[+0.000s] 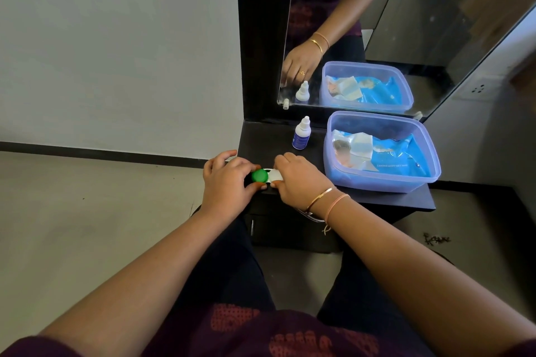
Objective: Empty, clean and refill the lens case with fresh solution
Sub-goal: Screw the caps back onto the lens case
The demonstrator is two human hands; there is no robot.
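Note:
The lens case (267, 175) lies at the front left corner of the low black shelf (385, 200); it has a green cap on the left and a white cap on the right. My left hand (226, 182) grips the green cap between thumb and fingers. My right hand (298, 180) holds the white cap side, fingers curled over it. A small solution bottle (301, 134) with a white nozzle cap and blue label stands upright behind the case, untouched.
A translucent purple plastic tub (429, 153) holding blue packets and a folded wipe sits at the right of the shelf. A mirror (435, 23) leans behind, reflecting the tub and bottle. A wall and bare floor lie to the left.

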